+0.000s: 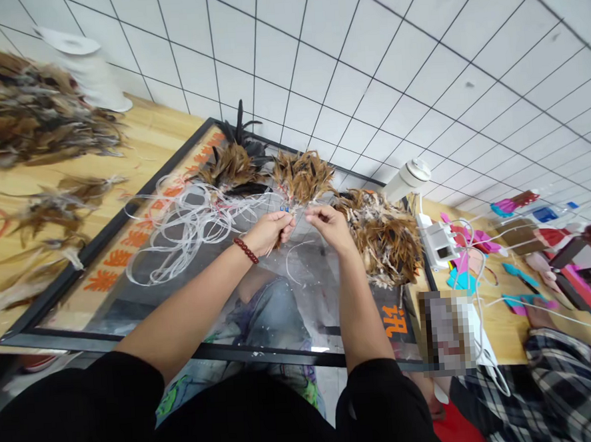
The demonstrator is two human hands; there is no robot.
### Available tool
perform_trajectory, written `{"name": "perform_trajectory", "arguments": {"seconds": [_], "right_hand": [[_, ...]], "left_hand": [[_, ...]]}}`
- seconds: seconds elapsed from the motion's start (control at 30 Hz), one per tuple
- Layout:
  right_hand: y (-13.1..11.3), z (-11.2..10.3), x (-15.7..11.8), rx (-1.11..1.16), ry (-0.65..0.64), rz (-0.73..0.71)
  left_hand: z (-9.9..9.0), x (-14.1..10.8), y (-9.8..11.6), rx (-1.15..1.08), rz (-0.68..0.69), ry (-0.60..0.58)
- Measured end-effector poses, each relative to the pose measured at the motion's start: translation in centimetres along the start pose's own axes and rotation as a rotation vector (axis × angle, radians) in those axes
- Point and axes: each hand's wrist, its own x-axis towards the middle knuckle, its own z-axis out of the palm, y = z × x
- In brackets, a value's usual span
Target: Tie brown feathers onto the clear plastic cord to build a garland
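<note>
My left hand (272, 232), with a beaded bracelet (246, 250) at the wrist, is closed over the framed glass panel (303, 354). Its fingers pinch the end of a white cord (186, 228) that lies in loose loops to the left. A small blue piece (285, 209) shows at the fingertips; its kind is unclear. My right hand (332, 227) is beside it, thumb and fingers pinched at a pale wisp too small to name. Just beyond both hands lies a brown feather bunch (303, 176). A larger feather bunch (384, 235) lies right of my right hand.
A dark-tipped feather bunch (234, 165) lies behind the cord. At left are a feather pile (28, 107), loose feathers (59, 209) and a white spool (89, 73). At right stand a white bottle (407, 179), a power strip (438, 242) and a co-worker's plaid sleeve (559, 365) among coloured pieces.
</note>
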Motion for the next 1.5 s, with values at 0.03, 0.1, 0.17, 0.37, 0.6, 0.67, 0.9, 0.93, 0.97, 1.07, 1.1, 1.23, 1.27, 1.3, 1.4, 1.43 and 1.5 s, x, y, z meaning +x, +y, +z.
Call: {"name": "perform_trajectory", "arguments": {"seconds": [0.03, 0.1, 0.17, 0.37, 0.6, 0.67, 0.9, 0.93, 0.97, 1.07, 1.1, 1.23, 1.27, 1.3, 1.4, 1.43, 1.5], "right_hand": [[-0.2, -0.8, -0.2, -0.079, -0.123, 0.006], [-0.4, -1.5, -0.7, -0.184, -0.308, 0.029], [-0.3, -1.3, -1.1, -0.258, -0.428, 0.024], [-0.4, 0.5, -1.2, -0.534, -0.409, -0.129], [-1.0, -0.4, -1.2, -0.514, -0.024, -0.153], [-1.2, -0.8, -1.3, -0.466, -0.007, -0.118], [-4.8, -2.1, -1.8, -0.396, -0.267, -0.236], [-5.1, -1.9, -1.8, -0.389, -0.288, -0.275], [-5.2, -1.7, -1.7, -0.371, -0.3, -0.306], [-4.5, -1.1, -1.4, -0.234, -0.317, -0.303], [-4.0, -1.0, -1.3, -0.183, -0.319, -0.267], [-2.1, -0.6, -1.2, -0.066, -0.301, -0.096], [-1.8, -0.4, -1.2, -0.04, -0.296, -0.064], [-1.6, -0.2, -1.2, -0.009, -0.296, -0.037], [-1.0, 0.4, -1.3, 0.098, -0.326, 0.023], [-0.8, 0.6, -1.3, 0.121, -0.327, 0.038], [-0.2, 0.6, -1.2, 0.145, -0.297, 0.065]], "left_hand": [[0.0, 0.1, 0.0, -0.009, 0.002, 0.007], [0.0, 0.2, -0.1, -0.019, 0.003, 0.029], [0.0, 0.3, -0.1, -0.029, 0.006, 0.052], [0.1, -0.2, 0.5, 0.031, -0.023, 0.045], [0.4, -0.6, 0.7, 0.071, -0.219, -0.073], [0.4, -0.5, 0.6, 0.055, -0.189, -0.03], [1.1, -0.5, 0.1, 0.314, -0.169, 0.027], [1.3, -0.6, 0.0, 0.378, -0.178, -0.02], [1.4, -0.7, 0.0, 0.431, -0.181, -0.073], [1.3, -1.1, 0.2, 0.506, -0.162, -0.221], [1.2, -1.2, 0.3, 0.502, -0.158, -0.256], [0.6, -1.4, 0.6, 0.443, -0.178, -0.369], [0.6, -1.4, 0.6, 0.425, -0.193, -0.387], [0.6, -1.5, 0.5, 0.403, -0.217, -0.396], [0.9, -1.5, 0.2, 0.295, -0.318, -0.367], [1.0, -1.5, 0.1, 0.245, -0.341, -0.344], [1.2, -1.4, -0.1, 0.143, -0.354, -0.299]]}}
